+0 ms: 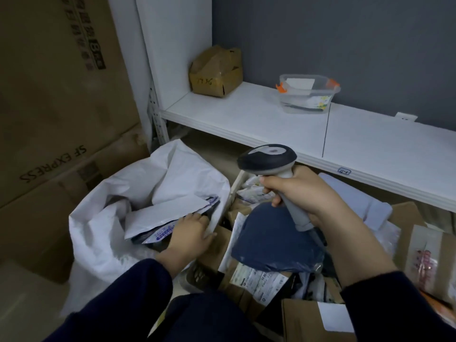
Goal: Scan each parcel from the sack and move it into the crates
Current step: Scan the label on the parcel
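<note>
Grey-navy handheld scanner (267, 157), handle near-upright, head leftward, is clasped by right hand (304, 193). White flat mailer (162, 214) is touched by left hand (191, 234); grasp unclear.

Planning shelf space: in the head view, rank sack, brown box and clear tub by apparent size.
Largest: sack. Then brown box and clear tub, about alike, left unranked.

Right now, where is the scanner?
Head view, right of centre: the right hand holds the scanner above a dark blue parcel, near the shelf.
</note>
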